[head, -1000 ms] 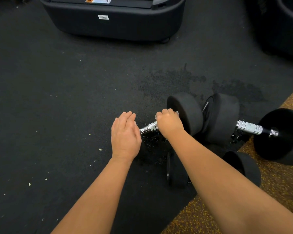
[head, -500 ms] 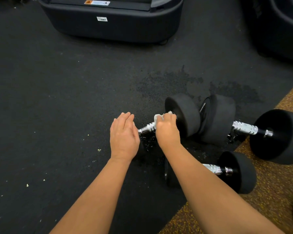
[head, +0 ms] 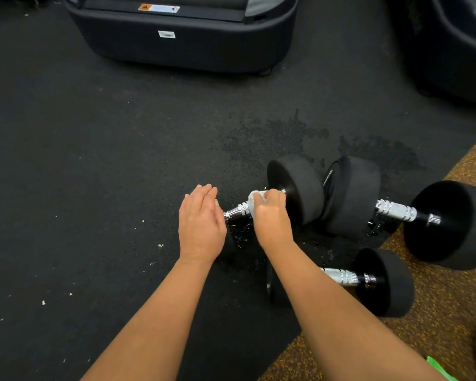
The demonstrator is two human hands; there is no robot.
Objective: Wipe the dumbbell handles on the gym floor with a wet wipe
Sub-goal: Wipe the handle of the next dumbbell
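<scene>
On the black gym floor [head: 94, 166] lie three dumbbells. The left hand [head: 201, 222], fingers straight and together, steadies one end of the nearest dumbbell [head: 297, 188]. The right hand [head: 271, 220] curls its fingers round a white wipe [head: 254, 199] on its handle [head: 237, 213]. Wiping looks barely begun: the second handle [head: 396, 210] and third handle [head: 342, 276] seemingly remain.

My wipe [head: 254, 199] is white against the shiny silver handle [head: 237, 213] with its fine knurled banding. The dumbbell heads [head: 302, 188] are matte black. The floor [head: 94, 188] is black with pale flecks and a darker blotch; the mat [head: 451, 312] beside it is brown speckled with yellow.
</scene>
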